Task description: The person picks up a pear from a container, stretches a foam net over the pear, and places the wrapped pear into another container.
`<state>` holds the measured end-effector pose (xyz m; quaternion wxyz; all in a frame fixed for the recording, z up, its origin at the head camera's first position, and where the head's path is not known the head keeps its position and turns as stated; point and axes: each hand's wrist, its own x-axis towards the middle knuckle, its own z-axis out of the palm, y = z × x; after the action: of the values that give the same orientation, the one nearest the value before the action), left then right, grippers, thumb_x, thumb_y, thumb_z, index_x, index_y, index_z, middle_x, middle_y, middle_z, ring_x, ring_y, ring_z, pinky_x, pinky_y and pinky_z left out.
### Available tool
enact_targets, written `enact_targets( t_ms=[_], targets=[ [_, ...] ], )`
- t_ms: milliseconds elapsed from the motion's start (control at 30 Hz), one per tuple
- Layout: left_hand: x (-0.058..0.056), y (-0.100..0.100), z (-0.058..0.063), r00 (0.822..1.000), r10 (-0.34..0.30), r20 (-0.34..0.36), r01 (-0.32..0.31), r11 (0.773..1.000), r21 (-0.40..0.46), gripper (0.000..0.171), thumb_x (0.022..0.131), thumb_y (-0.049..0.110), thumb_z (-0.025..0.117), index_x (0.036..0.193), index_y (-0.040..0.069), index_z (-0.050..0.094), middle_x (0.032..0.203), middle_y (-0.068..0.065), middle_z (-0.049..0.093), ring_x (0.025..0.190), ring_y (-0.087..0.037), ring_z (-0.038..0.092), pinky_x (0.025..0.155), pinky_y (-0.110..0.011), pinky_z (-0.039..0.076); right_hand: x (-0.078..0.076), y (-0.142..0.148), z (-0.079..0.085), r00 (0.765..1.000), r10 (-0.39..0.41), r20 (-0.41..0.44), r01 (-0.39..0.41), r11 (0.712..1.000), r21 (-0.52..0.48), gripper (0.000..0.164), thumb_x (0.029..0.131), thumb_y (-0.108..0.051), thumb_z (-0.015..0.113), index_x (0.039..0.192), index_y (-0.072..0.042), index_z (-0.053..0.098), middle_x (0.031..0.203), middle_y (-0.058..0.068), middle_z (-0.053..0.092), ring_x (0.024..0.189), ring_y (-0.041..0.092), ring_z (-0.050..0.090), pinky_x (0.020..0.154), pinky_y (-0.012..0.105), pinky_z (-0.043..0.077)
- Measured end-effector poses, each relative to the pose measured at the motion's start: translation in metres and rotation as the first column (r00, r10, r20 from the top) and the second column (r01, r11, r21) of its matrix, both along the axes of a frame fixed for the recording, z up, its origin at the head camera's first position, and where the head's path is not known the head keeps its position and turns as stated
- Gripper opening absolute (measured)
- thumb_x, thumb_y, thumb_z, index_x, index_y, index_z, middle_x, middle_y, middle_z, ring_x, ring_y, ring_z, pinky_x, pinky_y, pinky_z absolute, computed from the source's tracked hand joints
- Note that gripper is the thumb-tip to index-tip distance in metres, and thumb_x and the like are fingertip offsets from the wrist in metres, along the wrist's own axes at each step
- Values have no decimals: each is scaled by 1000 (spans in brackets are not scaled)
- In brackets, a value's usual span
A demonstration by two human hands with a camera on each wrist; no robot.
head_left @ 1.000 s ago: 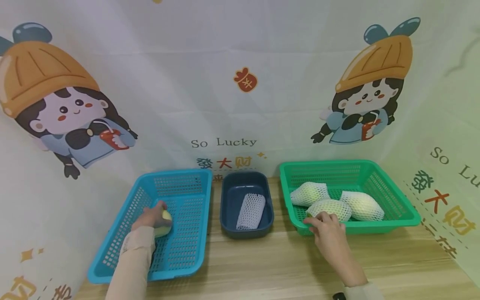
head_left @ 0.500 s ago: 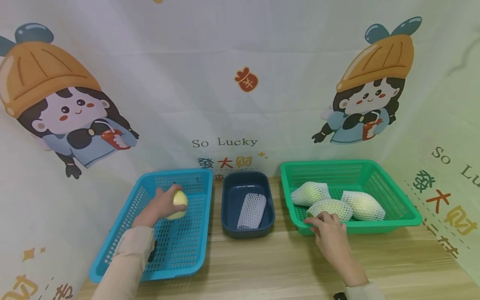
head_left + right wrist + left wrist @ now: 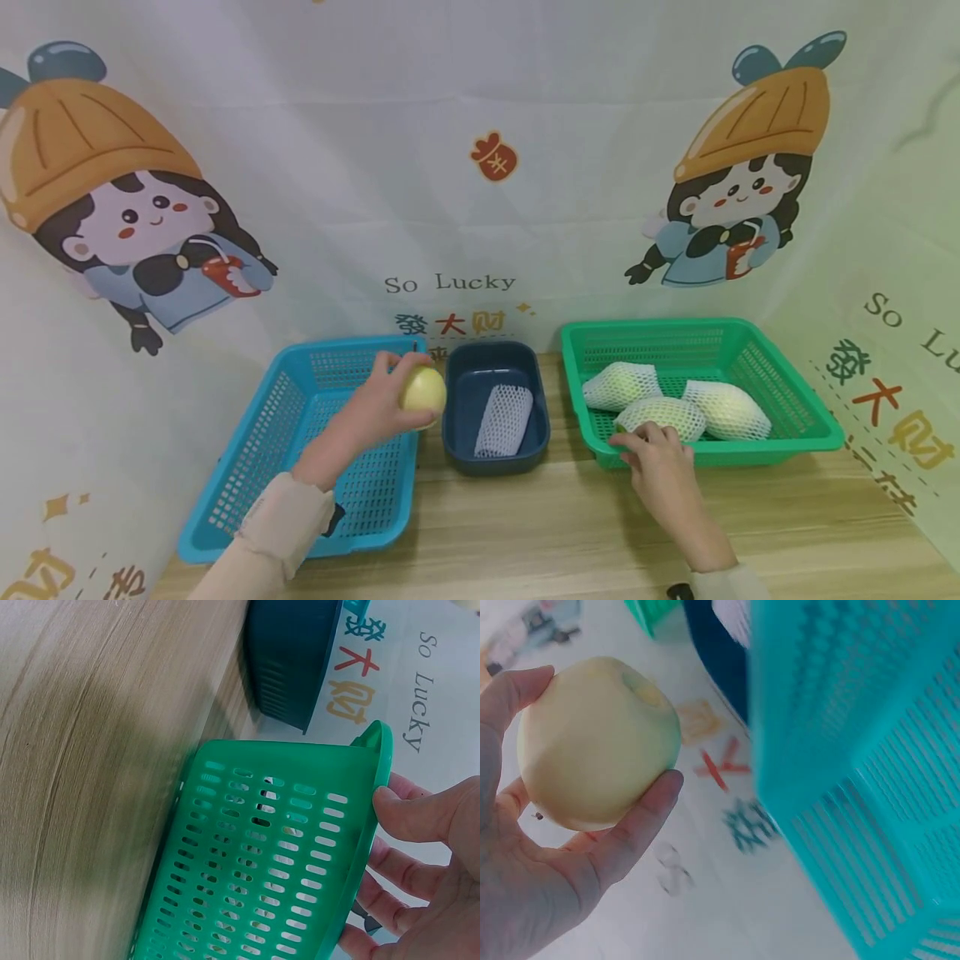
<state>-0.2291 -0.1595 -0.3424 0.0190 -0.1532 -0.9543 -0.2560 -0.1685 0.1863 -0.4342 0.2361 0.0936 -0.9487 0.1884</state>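
My left hand (image 3: 371,412) holds a pale yellow apple (image 3: 424,392) over the right rim of the blue basket (image 3: 378,483). In the left wrist view, thumb and fingers are curled around the apple (image 3: 596,742), whose short stem points down and left. With my right hand (image 3: 663,483) I grip the front rim of the green basket (image 3: 750,454). The right wrist view shows the thumb (image 3: 409,817) on the outer side of the rim and the other fingers behind it. Three fruits in white foam nets (image 3: 660,419) lie inside that basket, close to my fingertips.
Between the two baskets stands a small dark blue bin (image 3: 487,468) with a white foam net sleeve (image 3: 504,421) in it. Wooden tabletop (image 3: 517,533) stretches along the front. A printed cloth (image 3: 450,192) hangs behind and at the sides.
My left hand has lifted the apple from the blue basket and carried it right, up to the basket's right rim near the dark blue bin. The right hand has stayed in place.
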Motion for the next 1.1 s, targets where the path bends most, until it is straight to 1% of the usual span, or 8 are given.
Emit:
enact_targets(
  t_ms=[133,267,433,533,667,867,1033,1100],
  targets=[
    [18,22,0,998,-56,-30,56,998,9,62,73,30,77,126,28,45,126,-15,37,77,-31,57,55,-29,49,0,-1,0,1000,-2,-2,2,1000,0,25,74,1,72,93,-16,71,88,9,61,84,31,52,59,33,33],
    [36,40,-11,989,-139,-53,139,990,6,61,73,31,77,125,28,45,126,-13,39,76,-25,57,56,-28,50,0,0,-1,1000,0,1,0,1000,2,25,74,0,72,92,-16,71,88,9,61,83,31,51,59,33,33],
    [56,58,-38,960,-260,-104,255,965,-54,61,74,35,76,127,27,45,124,-12,44,82,-22,60,61,-26,52,1,0,-1,1000,1,1,-1,1000,4,24,74,0,73,92,-16,71,87,9,61,83,31,52,59,34,33],
    [66,67,-57,945,-302,-126,293,952,-84,60,75,37,75,126,27,45,122,-10,46,86,-20,60,64,-23,50,0,0,-2,1000,-1,-7,1,1000,5,25,74,1,73,92,-16,71,87,9,61,83,31,52,59,34,33],
    [74,78,-81,945,-311,-103,304,949,-79,59,75,38,75,125,29,46,123,-9,45,93,-22,58,66,-27,50,0,0,-1,1000,-6,-13,6,1000,5,25,73,1,73,91,-16,71,87,9,60,82,31,51,59,34,33],
    [81,85,-110,934,-340,-113,336,940,-54,58,74,32,77,124,27,47,123,-8,44,101,-23,56,74,-33,52,-1,0,-2,1000,-3,-5,3,1000,10,25,73,0,73,92,-16,71,88,9,61,83,31,52,60,35,34],
    [85,86,-126,938,-341,-63,337,939,-67,56,77,31,74,124,29,46,129,-8,42,108,-23,53,76,-33,53,0,0,-2,1000,-4,-18,4,1000,12,26,73,1,73,91,-17,71,86,9,60,82,31,52,59,33,32],
    [85,86,-130,936,-344,-74,339,938,-70,56,76,30,75,124,27,46,130,-9,42,110,-24,53,78,-34,53,0,1,-2,1000,-3,-27,4,1000,12,26,72,1,74,91,-16,71,86,9,60,82,30,52,59,33,32]
  ],
)
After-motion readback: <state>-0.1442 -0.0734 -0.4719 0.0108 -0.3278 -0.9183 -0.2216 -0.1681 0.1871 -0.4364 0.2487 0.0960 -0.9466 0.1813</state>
